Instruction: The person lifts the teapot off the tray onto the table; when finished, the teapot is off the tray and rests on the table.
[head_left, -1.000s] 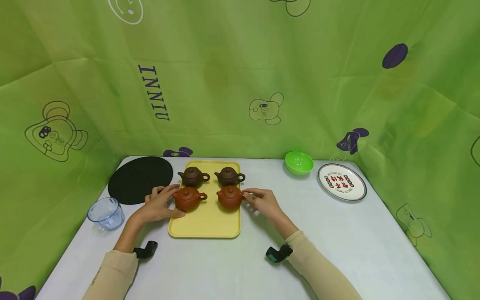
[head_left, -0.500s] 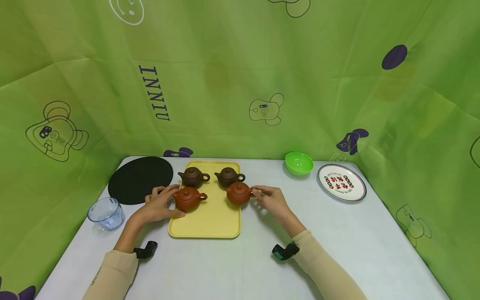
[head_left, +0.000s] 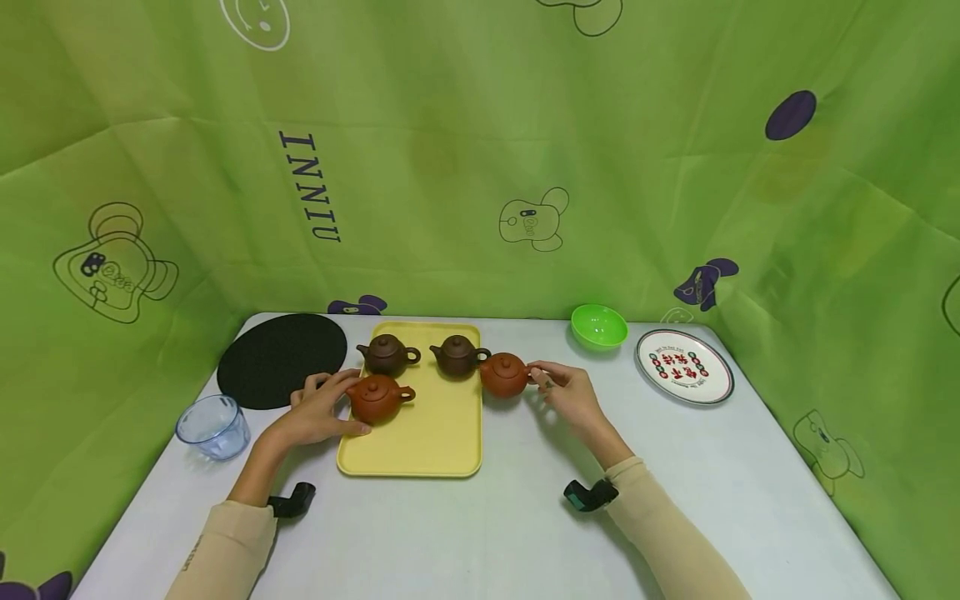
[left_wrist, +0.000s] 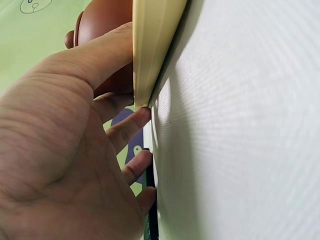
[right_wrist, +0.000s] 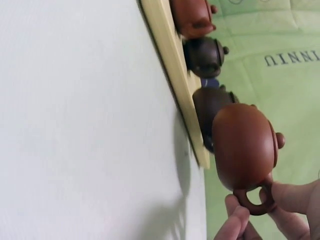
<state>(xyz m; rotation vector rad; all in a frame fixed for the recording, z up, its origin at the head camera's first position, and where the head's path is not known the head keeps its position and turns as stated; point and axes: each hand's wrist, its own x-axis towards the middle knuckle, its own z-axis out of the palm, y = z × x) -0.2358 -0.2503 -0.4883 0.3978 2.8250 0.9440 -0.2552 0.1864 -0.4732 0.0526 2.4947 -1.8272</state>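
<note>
Well, the left hand (head_left: 321, 408) spreads its fingers at the yellow tray (head_left: 420, 454), beside a red teapot (head_left: 375, 402); two dark teapots (head_left: 454, 358) stand behind; the right hand (head_left: 573, 397) pinches the lifted teapot (head_left: 504, 377) by its handle (right_wrist: 256, 212), just off the tray, not yet set down.

A round, reddish-brown clay teapot (head_left: 504, 377) is held upright in the air by its loop handle, which is pinched in the fingers of the right hand (head_left: 570, 398), just beyond the right edge of a rectangular yellow tray (head_left: 420, 450). Its knobbed lid is seated and its spout is turned left. A second reddish-brown teapot (head_left: 375, 402), likewise lidded, is set upright on the tray's left side, its handle turned right, its spout side flanked by the left hand (head_left: 313, 414), by whose thumb the tray's rim is crossed.
</note>
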